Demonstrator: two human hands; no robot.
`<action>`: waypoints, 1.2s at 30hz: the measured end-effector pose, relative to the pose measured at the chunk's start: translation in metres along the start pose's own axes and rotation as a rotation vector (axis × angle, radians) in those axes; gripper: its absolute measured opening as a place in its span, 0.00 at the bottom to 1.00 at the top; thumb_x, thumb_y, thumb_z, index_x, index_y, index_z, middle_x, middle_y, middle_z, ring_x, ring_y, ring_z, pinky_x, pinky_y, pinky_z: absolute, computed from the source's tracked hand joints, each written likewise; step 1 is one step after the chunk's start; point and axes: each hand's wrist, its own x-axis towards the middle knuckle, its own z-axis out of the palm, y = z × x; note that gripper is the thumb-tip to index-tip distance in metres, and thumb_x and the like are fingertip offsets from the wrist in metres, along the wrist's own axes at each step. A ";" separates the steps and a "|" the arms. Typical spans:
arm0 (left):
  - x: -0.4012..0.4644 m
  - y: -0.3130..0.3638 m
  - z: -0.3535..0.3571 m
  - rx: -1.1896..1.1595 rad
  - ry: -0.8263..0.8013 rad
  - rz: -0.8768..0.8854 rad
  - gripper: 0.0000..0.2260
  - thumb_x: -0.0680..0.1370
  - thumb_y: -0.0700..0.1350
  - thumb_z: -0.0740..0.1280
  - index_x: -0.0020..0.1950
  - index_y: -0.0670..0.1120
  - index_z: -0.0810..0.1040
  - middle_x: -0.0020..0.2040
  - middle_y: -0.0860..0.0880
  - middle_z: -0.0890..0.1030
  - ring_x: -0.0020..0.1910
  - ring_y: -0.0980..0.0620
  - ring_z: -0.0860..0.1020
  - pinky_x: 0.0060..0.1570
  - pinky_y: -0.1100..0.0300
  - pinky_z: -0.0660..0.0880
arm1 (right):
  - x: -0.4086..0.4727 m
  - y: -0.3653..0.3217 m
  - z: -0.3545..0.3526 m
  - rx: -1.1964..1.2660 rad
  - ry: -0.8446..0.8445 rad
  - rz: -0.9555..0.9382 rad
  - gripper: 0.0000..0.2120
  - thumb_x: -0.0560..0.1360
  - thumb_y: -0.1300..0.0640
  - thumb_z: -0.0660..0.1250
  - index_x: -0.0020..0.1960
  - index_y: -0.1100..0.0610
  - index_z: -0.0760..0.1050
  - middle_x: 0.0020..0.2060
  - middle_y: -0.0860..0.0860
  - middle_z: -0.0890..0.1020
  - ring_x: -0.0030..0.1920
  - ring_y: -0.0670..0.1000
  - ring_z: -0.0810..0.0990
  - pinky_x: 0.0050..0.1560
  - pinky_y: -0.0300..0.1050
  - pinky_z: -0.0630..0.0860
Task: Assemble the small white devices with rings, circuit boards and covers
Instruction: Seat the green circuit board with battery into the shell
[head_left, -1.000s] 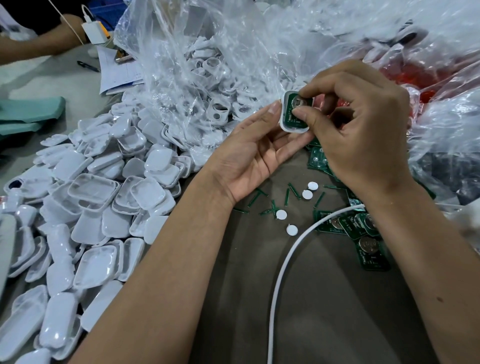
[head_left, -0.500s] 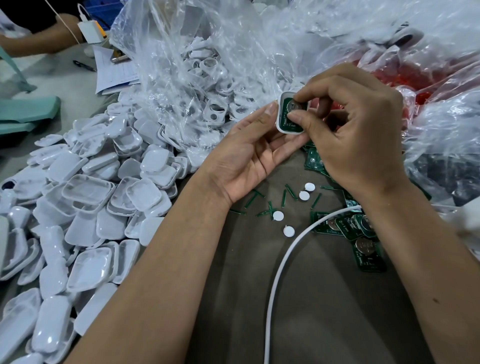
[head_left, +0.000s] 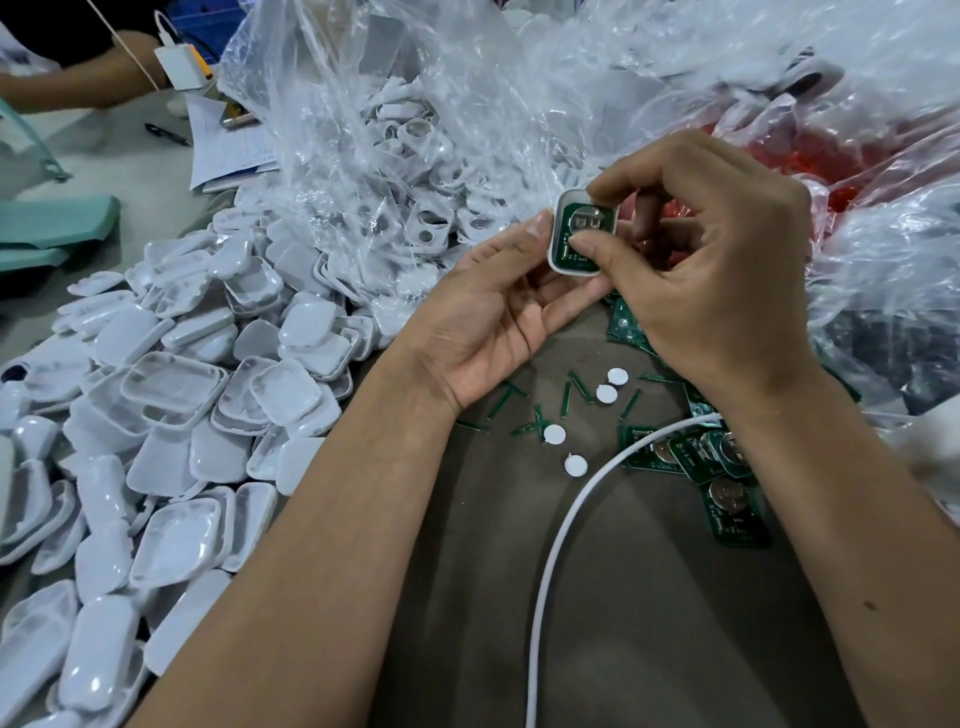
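A small white device shell (head_left: 557, 244), rounded at the corners and smooth plastic, sits upright above the bench between both hands. Inside it lies a green circuit board (head_left: 581, 236) with a round metal cell holder near its top. The left hand (head_left: 488, 317) lies palm up beneath and beside the shell, its grip wrapped lightly on it: the thumb tip touches the shell's left edge and the fingers support it from behind. The right hand (head_left: 711, 270) comes over from the right with a curled grip, forefinger on the shell's top edge and thumb pressing on the board's lower half.

The bench (head_left: 649, 623) is covered in a dull brown-grey sheet. On the left spreads a heap of glossy white covers (head_left: 171, 415), shallow rounded-square trays, some face up, some face down. Behind the hands a crinkled clear plastic bag (head_left: 395, 130) holds more white parts with ring-shaped openings, and its folds hide much of what lies within. Below the right wrist lie loose green boards (head_left: 735, 506) with coin-cell holders, partly covered by the forearm. Thin green strips (head_left: 566, 400) and small flat white discs (head_left: 554, 434) are scattered between the forearms. A smooth white cable (head_left: 550, 571) curves from the boards to the lower edge. Further back on the left lie papers (head_left: 228, 150) and a pen.
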 end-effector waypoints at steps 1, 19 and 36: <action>0.000 0.000 0.000 0.002 0.001 -0.001 0.10 0.82 0.40 0.62 0.58 0.36 0.78 0.54 0.40 0.84 0.52 0.46 0.85 0.54 0.52 0.83 | 0.000 0.000 0.000 -0.002 0.000 0.000 0.09 0.74 0.58 0.77 0.50 0.62 0.83 0.43 0.47 0.79 0.38 0.51 0.78 0.37 0.51 0.79; 0.001 0.000 -0.003 -0.017 -0.016 -0.011 0.11 0.85 0.41 0.61 0.59 0.35 0.78 0.55 0.38 0.84 0.53 0.45 0.85 0.55 0.53 0.83 | -0.001 0.002 0.003 0.044 0.007 0.080 0.13 0.74 0.56 0.78 0.55 0.60 0.82 0.45 0.47 0.84 0.39 0.48 0.80 0.36 0.43 0.77; 0.004 -0.003 -0.008 -0.045 -0.036 -0.011 0.12 0.84 0.40 0.61 0.62 0.33 0.76 0.62 0.34 0.80 0.59 0.41 0.83 0.63 0.48 0.79 | 0.000 -0.002 0.001 0.059 0.003 0.159 0.18 0.72 0.53 0.79 0.57 0.59 0.80 0.44 0.48 0.84 0.36 0.51 0.78 0.36 0.45 0.77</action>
